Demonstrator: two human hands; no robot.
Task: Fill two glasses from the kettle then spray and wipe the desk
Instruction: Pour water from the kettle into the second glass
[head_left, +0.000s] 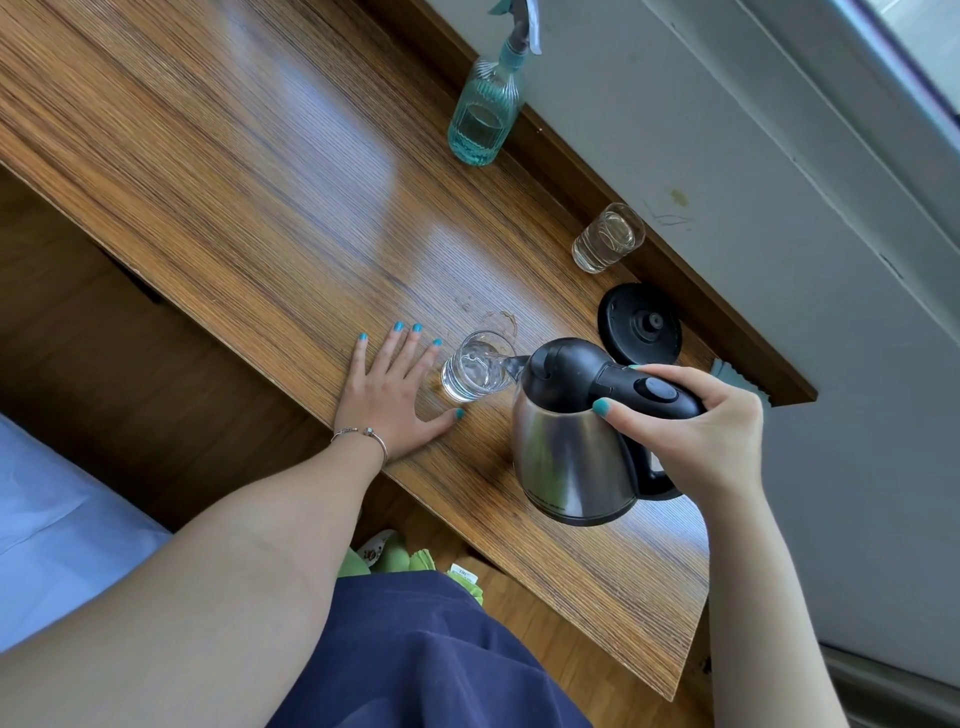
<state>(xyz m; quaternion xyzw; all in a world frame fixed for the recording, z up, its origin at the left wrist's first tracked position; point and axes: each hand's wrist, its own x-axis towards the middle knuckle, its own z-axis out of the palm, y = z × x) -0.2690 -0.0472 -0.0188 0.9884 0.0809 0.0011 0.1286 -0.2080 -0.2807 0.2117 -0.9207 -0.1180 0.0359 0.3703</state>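
**Kettle pouring into the near glass**

Kettle (569, 452) hangs tilted over the desk (234, 171), its black handle clenched in the right hand (696, 431); water runs from the spout into the near glass (475, 374). The left hand (392, 395) lies flat on the desk, fingers straight, just beside that glass (touching or not, unclear). Spray bottle (480, 111), kettle base (640, 323) and second glass (607, 239), holding water, stand along the far edge.

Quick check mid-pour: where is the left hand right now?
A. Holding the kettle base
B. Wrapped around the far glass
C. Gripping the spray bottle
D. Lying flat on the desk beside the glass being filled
D: the left hand lies flat on the desk, fingers spread, beside the near glass, while the right hand tips the kettle into it.
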